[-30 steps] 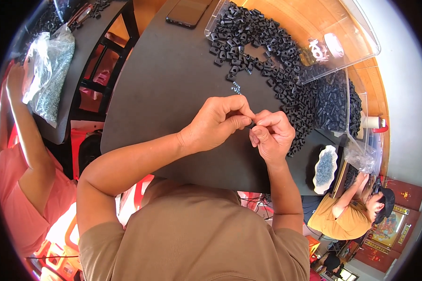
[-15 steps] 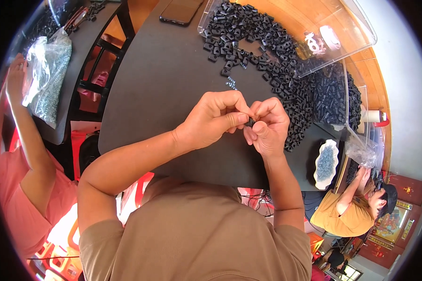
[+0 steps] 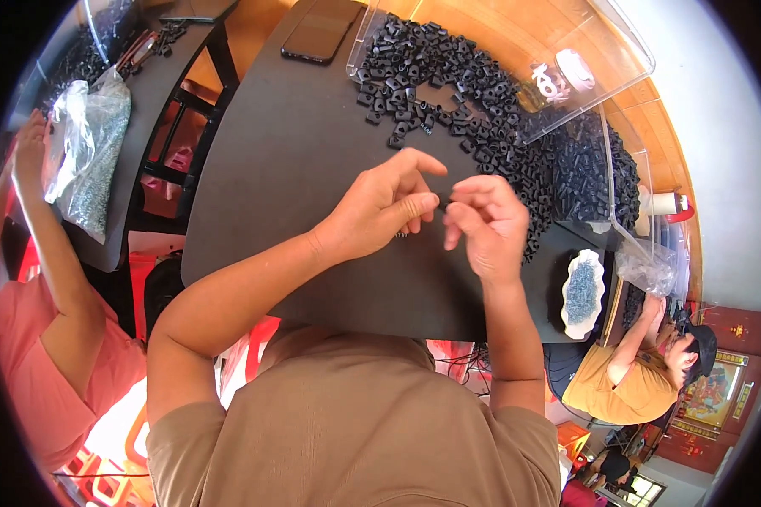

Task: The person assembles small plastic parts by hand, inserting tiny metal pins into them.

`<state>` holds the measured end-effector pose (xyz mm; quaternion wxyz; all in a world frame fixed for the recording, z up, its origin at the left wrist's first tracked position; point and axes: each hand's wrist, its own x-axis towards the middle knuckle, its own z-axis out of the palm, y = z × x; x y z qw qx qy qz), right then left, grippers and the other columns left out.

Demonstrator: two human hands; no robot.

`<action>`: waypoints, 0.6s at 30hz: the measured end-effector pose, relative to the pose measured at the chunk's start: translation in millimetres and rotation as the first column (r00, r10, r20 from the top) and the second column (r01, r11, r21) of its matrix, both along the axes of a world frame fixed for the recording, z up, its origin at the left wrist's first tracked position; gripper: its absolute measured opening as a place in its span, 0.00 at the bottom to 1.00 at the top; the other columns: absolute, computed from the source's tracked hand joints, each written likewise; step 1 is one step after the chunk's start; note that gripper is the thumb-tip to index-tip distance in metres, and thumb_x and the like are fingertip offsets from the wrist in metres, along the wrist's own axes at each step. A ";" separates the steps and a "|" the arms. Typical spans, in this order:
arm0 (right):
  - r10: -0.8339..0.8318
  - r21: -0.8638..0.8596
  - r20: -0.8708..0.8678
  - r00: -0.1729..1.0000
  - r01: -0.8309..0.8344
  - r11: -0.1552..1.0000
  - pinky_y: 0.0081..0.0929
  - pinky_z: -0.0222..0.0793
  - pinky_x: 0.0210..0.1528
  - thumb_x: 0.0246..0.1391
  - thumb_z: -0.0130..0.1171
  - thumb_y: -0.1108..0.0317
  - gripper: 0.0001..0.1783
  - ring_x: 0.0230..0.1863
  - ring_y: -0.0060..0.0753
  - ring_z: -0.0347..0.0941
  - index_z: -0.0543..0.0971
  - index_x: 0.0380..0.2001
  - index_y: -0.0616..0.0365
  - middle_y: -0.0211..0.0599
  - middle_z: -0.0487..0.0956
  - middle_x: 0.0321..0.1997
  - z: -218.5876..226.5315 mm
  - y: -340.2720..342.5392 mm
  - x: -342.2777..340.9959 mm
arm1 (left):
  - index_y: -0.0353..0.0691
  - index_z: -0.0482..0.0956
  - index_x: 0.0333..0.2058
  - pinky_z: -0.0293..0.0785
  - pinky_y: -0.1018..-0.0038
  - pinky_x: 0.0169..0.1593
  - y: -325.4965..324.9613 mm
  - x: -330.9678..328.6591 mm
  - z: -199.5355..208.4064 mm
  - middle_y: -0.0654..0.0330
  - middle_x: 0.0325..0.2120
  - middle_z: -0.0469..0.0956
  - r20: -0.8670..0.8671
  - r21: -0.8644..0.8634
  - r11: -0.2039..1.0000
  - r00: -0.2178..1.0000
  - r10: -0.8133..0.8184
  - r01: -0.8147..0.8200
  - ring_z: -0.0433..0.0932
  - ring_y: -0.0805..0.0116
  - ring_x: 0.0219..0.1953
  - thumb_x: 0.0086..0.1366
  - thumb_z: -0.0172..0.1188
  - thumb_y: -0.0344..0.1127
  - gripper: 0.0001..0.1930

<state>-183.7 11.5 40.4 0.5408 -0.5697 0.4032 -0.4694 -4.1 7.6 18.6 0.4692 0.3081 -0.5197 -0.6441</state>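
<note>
My left hand [image 3: 385,207] is raised over the dark table, forefinger stretched out and the other fingers curled in. Below those curled fingers peeks a bit of small metal springs [image 3: 401,235], apparently held in them. To its right, with a gap between the two, my right hand [image 3: 490,226] pinches a small black plastic part [image 3: 449,204] between thumb and fingertips; motion blurs it slightly. Beyond my hands spreads a big heap of black plastic pieces with holes [image 3: 503,135]. One small spring [image 3: 427,130] lies at the heap's near edge.
A clear plastic bin [image 3: 596,110] lies tipped, with black pieces spilling from it. A scalloped white dish [image 3: 599,296] of small springs sits at right. A phone [image 3: 317,38] lies at the far edge. Co-workers sit left, by a bag of springs [image 3: 93,160], and right.
My hands have drawn apart; the left forefinger has lifted and straightened. The black part, formerly between both hands, is now at my right fingertips. The view has shifted slightly.
</note>
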 end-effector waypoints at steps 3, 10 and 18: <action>-0.289 -0.361 -0.204 0.936 0.202 0.910 0.16 0.69 0.21 0.54 0.55 0.75 0.13 0.21 0.18 0.71 0.75 0.43 0.67 0.35 0.76 0.28 28.1 -2.3 -32.0 | 0.36 0.69 0.42 0.67 0.82 0.26 -9.4 12.7 -2.1 0.65 0.22 0.72 0.042 0.004 0.985 0.985 0.170 -0.170 0.68 0.80 0.22 0.65 0.50 0.29 0.08; -0.879 -0.845 -0.443 0.179 0.243 0.476 0.17 0.69 0.27 0.54 0.55 0.73 0.09 0.26 0.22 0.72 0.78 0.39 0.59 0.33 0.77 0.31 92.3 -51.8 -215.0 | 0.37 0.75 0.33 0.68 0.78 0.26 -24.3 13.7 -14.4 0.63 0.20 0.73 0.212 -0.093 0.939 0.915 0.344 -0.332 0.69 0.76 0.21 0.61 0.53 0.29 0.04; -0.940 -0.939 -0.329 0.086 0.076 0.336 0.22 0.70 0.31 0.51 0.57 0.73 0.09 0.32 0.30 0.74 0.78 0.37 0.59 0.36 0.77 0.33 71.6 -51.4 -170.4 | 0.37 0.71 0.26 0.72 0.63 0.33 7.2 5.4 -6.1 0.55 0.26 0.74 0.800 -0.493 0.782 0.552 0.236 0.381 0.76 0.54 0.32 0.48 0.66 0.35 0.13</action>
